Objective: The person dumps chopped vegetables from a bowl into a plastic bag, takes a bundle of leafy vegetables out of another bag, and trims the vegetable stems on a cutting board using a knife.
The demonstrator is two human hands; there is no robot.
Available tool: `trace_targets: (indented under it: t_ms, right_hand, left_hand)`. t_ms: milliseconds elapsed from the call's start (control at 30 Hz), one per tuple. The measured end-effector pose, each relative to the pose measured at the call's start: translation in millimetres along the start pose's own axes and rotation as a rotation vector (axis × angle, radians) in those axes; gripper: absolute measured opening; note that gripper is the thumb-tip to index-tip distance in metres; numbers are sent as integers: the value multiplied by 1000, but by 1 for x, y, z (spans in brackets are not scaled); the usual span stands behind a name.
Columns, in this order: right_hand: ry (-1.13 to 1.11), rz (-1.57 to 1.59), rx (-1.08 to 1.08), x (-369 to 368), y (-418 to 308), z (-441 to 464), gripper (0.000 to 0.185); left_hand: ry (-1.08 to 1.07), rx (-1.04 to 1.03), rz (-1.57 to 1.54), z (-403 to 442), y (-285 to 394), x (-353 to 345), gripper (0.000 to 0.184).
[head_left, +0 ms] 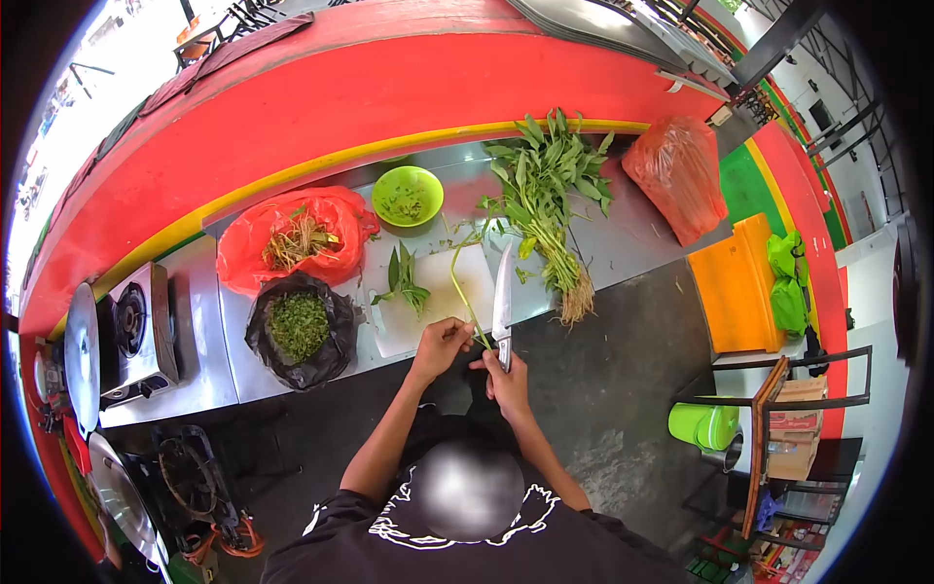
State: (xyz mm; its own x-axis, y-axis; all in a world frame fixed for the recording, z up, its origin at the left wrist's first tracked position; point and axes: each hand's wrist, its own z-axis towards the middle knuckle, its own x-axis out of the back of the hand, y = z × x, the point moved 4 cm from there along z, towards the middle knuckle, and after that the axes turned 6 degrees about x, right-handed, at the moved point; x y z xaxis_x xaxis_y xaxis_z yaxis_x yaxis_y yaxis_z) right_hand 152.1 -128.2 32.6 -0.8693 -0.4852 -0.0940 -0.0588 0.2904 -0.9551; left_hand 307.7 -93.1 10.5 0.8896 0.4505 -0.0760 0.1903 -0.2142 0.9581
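My left hand point(444, 347) pinches a long green stem point(461, 294) near its lower end. The stem stretches up over the white cutting board point(399, 334). In my right hand point(508, 383) is a kitchen knife point(502, 295), its blade pointing away from me, beside the stem. The stem's lower tip comes close to the right fingers; whether they touch it I cannot tell. A few picked leaves point(402, 276) lie on the board's left side. To the right of the knife spreads a large bunch of leafy greens point(550, 185) with its roots toward me.
Left of the board stand a red plastic bag point(238, 255) with roots and trimmings, and a black bag point(342, 336) of chopped greens. A green bowl point(409, 185) sits behind. A tied red bag point(678, 175) lies far right, a gas stove point(136, 326) far left.
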Motion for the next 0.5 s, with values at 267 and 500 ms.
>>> trace_targets:
  t_ms: [267,500]
  right_hand:
    - [12,109,-20,-2,1,-1,19]
    - [28,152,-11,-10,1,0,19]
  left_hand:
    - [-63,-82,-138,-7,3,1,25]
    - [-43,-53,-150,-15,7,2,24]
